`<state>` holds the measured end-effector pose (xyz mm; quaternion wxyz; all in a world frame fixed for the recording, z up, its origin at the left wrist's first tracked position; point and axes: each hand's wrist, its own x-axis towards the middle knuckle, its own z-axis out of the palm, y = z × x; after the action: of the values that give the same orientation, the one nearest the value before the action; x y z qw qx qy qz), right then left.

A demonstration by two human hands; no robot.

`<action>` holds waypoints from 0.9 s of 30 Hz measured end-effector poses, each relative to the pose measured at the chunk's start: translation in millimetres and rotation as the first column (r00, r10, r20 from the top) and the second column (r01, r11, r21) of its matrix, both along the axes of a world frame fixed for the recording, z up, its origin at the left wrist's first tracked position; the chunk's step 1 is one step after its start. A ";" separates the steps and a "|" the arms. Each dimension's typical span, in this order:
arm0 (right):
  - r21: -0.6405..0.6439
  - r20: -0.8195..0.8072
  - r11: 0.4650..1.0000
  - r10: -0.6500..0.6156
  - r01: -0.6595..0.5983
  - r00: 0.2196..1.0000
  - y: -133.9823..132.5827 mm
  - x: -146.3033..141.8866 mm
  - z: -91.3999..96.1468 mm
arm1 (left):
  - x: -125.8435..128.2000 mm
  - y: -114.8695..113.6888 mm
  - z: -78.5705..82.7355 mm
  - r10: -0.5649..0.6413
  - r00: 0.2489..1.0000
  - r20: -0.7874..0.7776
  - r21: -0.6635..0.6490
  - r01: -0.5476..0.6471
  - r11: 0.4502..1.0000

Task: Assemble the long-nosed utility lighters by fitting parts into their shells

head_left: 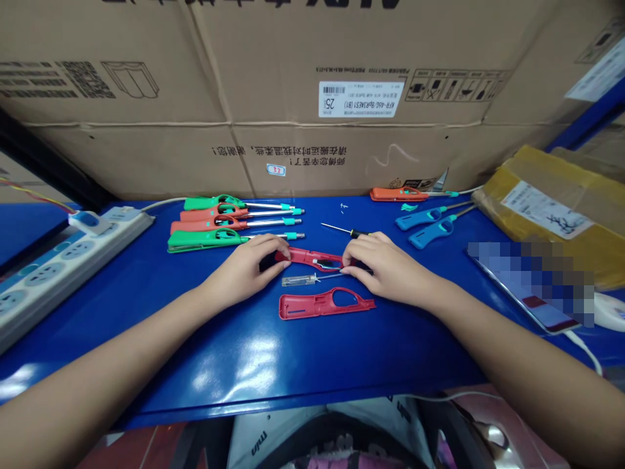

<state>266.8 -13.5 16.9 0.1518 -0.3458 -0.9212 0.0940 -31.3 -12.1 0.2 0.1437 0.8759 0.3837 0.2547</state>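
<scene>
My left hand (pixel 249 267) and my right hand (pixel 383 267) meet over an opened red lighter half (pixel 310 258) lying on the blue table (pixel 219 352). The left fingers pinch its left end; the right fingers pinch its right end, where small inner parts show. Just in front lie a clear fuel tube with a thin metal pipe (pixel 300 281) and a separate red shell half (pixel 325 304). A small screwdriver (pixel 344 230) rests behind my right hand.
Several green and red long-nosed lighters (pixel 229 223) lie at the back left. A red lighter (pixel 400 194) and two blue ones (pixel 430 225) lie back right. A power strip (pixel 58 260) runs along the left. Cardboard boxes (pixel 312 98) form the back wall; a phone (pixel 532 286) lies at the right.
</scene>
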 end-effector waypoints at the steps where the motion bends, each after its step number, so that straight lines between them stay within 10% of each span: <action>1: 0.006 -0.007 1.000 0.028 -0.028 1.000 0.0 1.0 1.3 | -0.4 0.2 -0.5 0.005 1.000 0.006 -0.004 -0.005 1.000; 27: 0.012 -0.181 0.998 0.070 -0.069 0.981 -13.4 -12.6 -6.0 | 15.9 -20.5 10.1 -0.168 0.984 -0.052 0.112 0.173 0.979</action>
<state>254.2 -26.9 10.9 0.2325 -0.3029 -0.9153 0.1280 -15.5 -32.6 10.3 0.1057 0.9175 0.2948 0.2450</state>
